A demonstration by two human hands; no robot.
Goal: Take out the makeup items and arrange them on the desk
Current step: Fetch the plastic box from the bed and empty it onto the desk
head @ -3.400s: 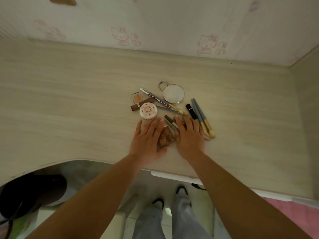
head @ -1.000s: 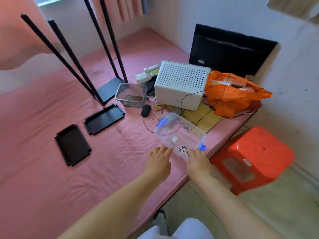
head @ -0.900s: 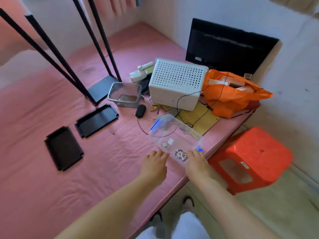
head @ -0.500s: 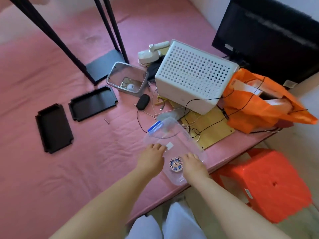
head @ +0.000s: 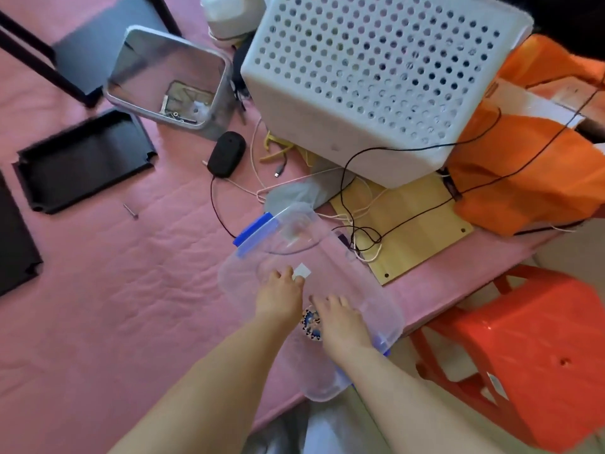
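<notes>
The fingers of the left hand (head: pixel 279 298) are spread flat on the clear plastic box (head: pixel 370 309), touching a small white label; nothing is gripped. The right hand (head: pixel 340 322) is laid loosely open just beside it, also holding nothing. Between them a round patterned compact (head: pixel 311 324) is seen in the box, which lies on the pink mattress (head: pixel 131 290) near its edge. The compact is judged light, hard and smooth, best pinched across its rim.
</notes>
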